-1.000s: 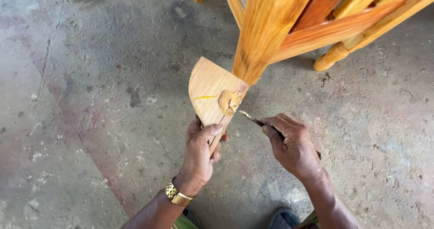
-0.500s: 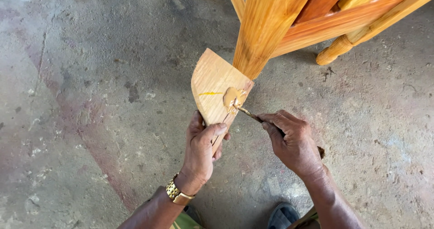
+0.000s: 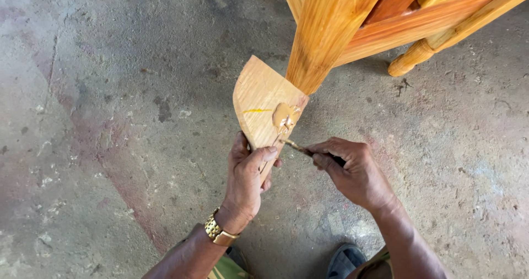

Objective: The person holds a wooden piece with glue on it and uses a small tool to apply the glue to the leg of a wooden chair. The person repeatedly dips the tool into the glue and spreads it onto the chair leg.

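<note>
Two hands are being used: a wedge-shaped wooden board (image 3: 262, 100) is being gripped by the left hand (image 3: 246, 182), while a thin tool (image 3: 297, 147) is being pinched by the right hand (image 3: 352, 171) beside tan filler (image 3: 285, 115).

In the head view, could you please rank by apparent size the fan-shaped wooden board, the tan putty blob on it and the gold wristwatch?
1. Fan-shaped wooden board
2. Tan putty blob and gold wristwatch: too alike to rank.

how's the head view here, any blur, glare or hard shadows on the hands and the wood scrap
Head view: even, soft daylight, no glare. The left hand, the fan-shaped pale wood scrap and the right hand are sharp. Only a faint shadow lies on the grey concrete floor under the varnished wooden furniture leg.
</note>
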